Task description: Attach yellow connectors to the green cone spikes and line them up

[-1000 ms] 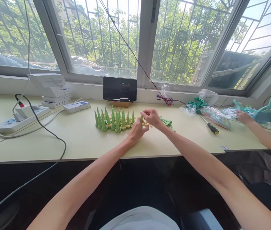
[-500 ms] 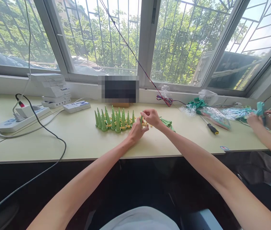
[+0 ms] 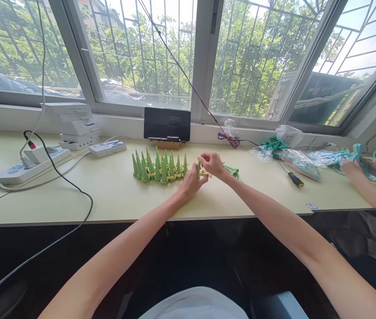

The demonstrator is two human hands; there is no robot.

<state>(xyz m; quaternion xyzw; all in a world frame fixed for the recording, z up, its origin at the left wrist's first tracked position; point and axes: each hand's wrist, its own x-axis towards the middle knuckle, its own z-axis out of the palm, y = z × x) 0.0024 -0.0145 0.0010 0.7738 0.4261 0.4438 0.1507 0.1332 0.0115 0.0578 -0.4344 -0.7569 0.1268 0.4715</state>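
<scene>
A cluster of upright green cones [image 3: 157, 166] stands on a yellow base in the middle of the pale table [image 3: 114, 195]. At the cluster's right end, my left hand [image 3: 191, 181] and my right hand [image 3: 211, 165] are pinched together around one small green cone [image 3: 198, 169], fingers closed on it. A few loose green cones [image 3: 232, 170] lie just behind my right wrist.
A power strip [image 3: 25, 168] with cables and a stack of white boxes [image 3: 73, 124] sit at the left. A dark screen [image 3: 167, 125] leans at the window. A screwdriver [image 3: 290, 175], plastic bags and teal parts lie right, where another person's hands [image 3: 362, 168] work.
My hands stay at the cluster's right end, shifted very slightly right. The other person's hands at the far right have lowered their teal part toward the table.
</scene>
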